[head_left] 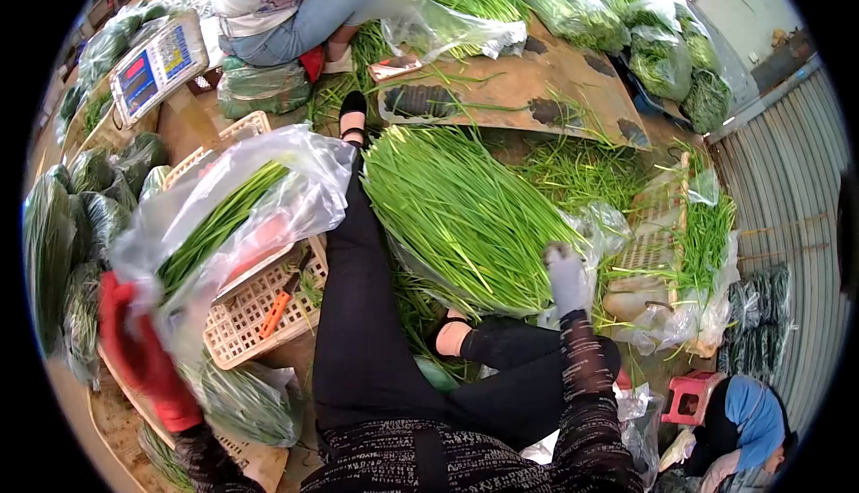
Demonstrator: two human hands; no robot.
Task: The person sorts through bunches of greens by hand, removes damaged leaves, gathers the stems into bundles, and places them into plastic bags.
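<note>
Well apart, the red-gloved left hand (pixel 141 345) meets the bag (pixel 309 166), the grey-gloved right hand (pixel 565 283) the greens (pixel 465 211) (whether either grips, I cannot tell).

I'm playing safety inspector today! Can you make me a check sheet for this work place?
Surface: brown board, loose stalks scattered on it
Job's things: big green pile by the legs; clear bag with stalks inside
Clutter: orange tool in a crate
Grippers: left hand, red glove, at the bag; right hand, grey glove, at the pile's edge
Cables: nothing seen
Surroundings: two other people, scale, ridged wall
</note>
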